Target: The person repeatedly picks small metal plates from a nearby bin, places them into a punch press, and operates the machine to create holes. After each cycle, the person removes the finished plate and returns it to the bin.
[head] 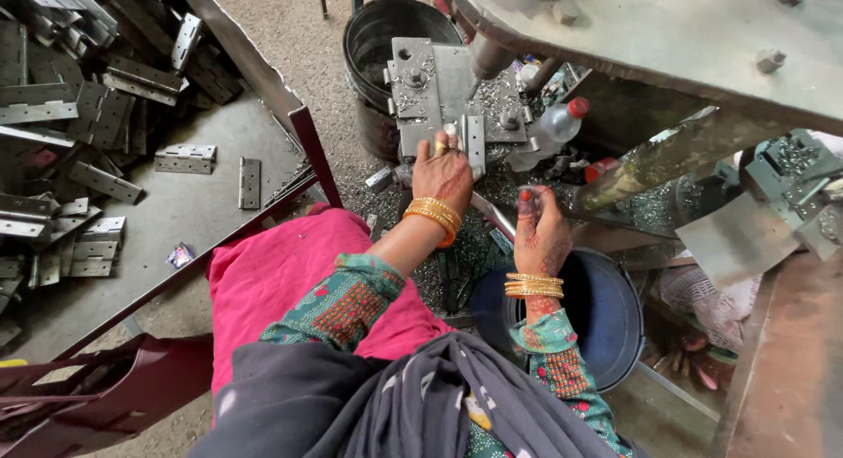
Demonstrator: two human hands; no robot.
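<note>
Landmark: press plate, a grey steel block with bolts, fixed under the large machine frame at the top of the view.
Step in hand: judged as loading a hinge leaf at the front edge of the press plate; the piece looks nearly seated but not released.
Left hand: resting on the front edge of the press plate, fingers closed down on the hinge leaf, pinning it against the plate. Ring and gold bangles visible.
Right hand: below and to the right of the press plate, raised, fingers loosely curled together. Whether it holds a small part cannot be told.
Workpiece position: hinge leaf stands upright against the front right edge of the press plate, touching the left fingertips.
Stock: hinge pile on a metal tray, well to the left of the press plate.
Containers: black bucket just behind and left of the press plate; blue bucket below and right of it, under the right wrist.
Other items: plastic bottle with red cap just right of the press plate; metal chips scattered on the floor around it.
Next move, judged: needs the leaf squared to the plate and all fingers clear of the tool before any stroke.
Risk, judged: fingers lie close to the tool zone.
</note>
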